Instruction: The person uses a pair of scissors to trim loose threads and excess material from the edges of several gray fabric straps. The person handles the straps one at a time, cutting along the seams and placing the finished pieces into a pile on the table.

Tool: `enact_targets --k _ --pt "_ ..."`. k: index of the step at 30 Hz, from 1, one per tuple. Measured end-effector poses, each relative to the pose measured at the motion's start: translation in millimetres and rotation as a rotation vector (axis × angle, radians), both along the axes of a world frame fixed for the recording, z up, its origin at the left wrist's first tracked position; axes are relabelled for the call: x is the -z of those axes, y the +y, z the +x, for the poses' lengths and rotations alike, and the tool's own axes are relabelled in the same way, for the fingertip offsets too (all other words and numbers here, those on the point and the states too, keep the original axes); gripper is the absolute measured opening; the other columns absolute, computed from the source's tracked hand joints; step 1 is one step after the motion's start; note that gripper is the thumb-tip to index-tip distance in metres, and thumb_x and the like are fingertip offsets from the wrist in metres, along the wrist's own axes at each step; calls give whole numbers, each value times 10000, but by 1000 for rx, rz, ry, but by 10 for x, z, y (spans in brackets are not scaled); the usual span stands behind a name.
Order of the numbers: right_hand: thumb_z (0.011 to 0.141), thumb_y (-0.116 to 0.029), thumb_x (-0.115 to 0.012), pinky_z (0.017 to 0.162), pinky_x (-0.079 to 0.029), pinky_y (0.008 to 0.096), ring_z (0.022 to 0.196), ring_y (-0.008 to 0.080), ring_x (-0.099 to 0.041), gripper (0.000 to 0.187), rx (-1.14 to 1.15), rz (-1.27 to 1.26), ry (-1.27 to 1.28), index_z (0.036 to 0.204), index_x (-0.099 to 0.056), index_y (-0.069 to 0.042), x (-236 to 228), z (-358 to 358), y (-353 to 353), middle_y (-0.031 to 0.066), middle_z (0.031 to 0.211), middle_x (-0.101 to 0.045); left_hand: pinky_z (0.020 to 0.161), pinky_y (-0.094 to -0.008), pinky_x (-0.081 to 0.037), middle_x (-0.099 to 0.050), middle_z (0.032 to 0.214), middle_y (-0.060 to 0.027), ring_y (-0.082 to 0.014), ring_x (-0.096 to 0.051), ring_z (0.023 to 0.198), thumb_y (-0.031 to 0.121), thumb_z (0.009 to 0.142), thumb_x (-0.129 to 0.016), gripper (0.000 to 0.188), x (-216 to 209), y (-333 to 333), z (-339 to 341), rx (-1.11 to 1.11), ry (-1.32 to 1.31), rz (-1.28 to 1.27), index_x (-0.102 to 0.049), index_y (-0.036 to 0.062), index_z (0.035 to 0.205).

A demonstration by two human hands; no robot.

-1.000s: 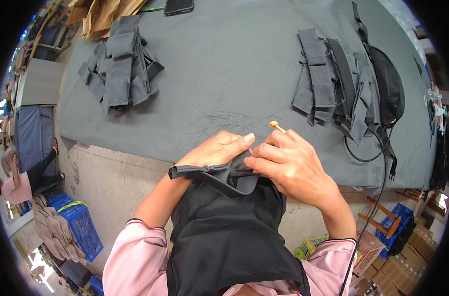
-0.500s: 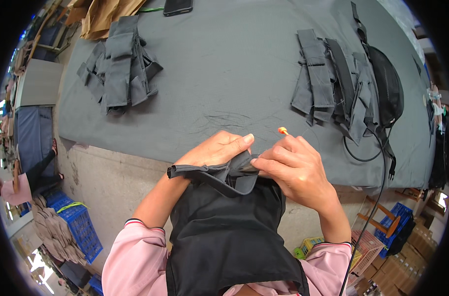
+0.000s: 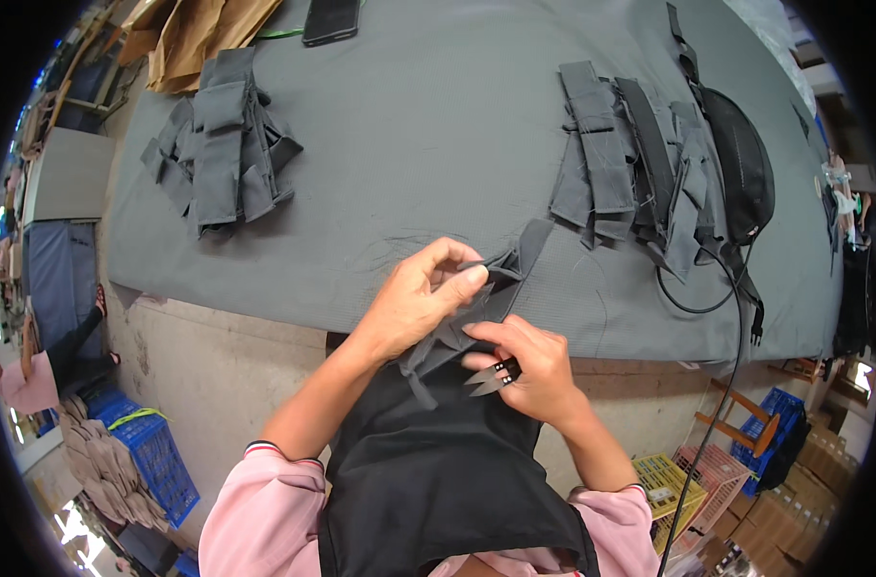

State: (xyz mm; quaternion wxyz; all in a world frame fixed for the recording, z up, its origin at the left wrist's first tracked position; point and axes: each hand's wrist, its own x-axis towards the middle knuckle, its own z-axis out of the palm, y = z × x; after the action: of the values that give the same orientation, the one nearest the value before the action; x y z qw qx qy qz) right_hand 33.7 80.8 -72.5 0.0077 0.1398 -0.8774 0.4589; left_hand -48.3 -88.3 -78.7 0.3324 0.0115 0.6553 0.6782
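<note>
My left hand [image 3: 414, 298] pinches a dark grey fabric strip [image 3: 526, 258] between thumb and fingers, at the near edge of the table. One end of the strip points up and right over the tabletop, and the other hangs down in front of my black apron [image 3: 428, 471]. My right hand [image 3: 539, 370] is curled round small black-handled thread snips [image 3: 486, 381], their blades pointing left and apart at the tips. Its thumb and index finger come up against the strip's lower edge; whether they grip it is hard to see.
Grey strips lie piled at the table's left [image 3: 222, 144] and right [image 3: 592, 144]. A black pouch [image 3: 743, 163] with a cable lies far right. Brown paper [image 3: 202, 43] and a phone [image 3: 330, 21] sit at the back. Crates [image 3: 159, 471] and a stool [image 3: 746, 423] stand on the floor.
The strip has been turned and stretched out toward the upper right. My right hand has dropped lower, and the snips have swung so their blades show below the strip.
</note>
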Motion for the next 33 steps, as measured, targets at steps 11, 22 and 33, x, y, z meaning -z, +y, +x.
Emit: enact_targets --k 11,22,33 --pt "553 23 -664 473 -379 302 519 193 -503 292 188 10 314 837 -645 -45 310 -206 142 26 591 -492 744 -269 -464 -433 1201 -109 -126 -530 901 -13 745 -559 473 -27 116 362 -204 -378 256 -410 42 1190" --pt "714 -90 -720 596 -427 339 660 222 -527 241 198 142 -46 938 -631 -81 -242 -45 249 55 820 -520 782 -235 -444 -504 1127 -88 -94 -524 915 -68 716 -562 504 170 138 416 -331 -31 143 -419 -25 1197" --pt "698 -95 -725 556 -396 329 599 215 -502 229 63 219 71 907 -633 -86 -174 -182 270 37 770 -505 858 -235 -413 -512 1122 -83 -107 -495 1006 -59 704 -565 538 72 158 414 -315 36 44 -414 -34 1219"
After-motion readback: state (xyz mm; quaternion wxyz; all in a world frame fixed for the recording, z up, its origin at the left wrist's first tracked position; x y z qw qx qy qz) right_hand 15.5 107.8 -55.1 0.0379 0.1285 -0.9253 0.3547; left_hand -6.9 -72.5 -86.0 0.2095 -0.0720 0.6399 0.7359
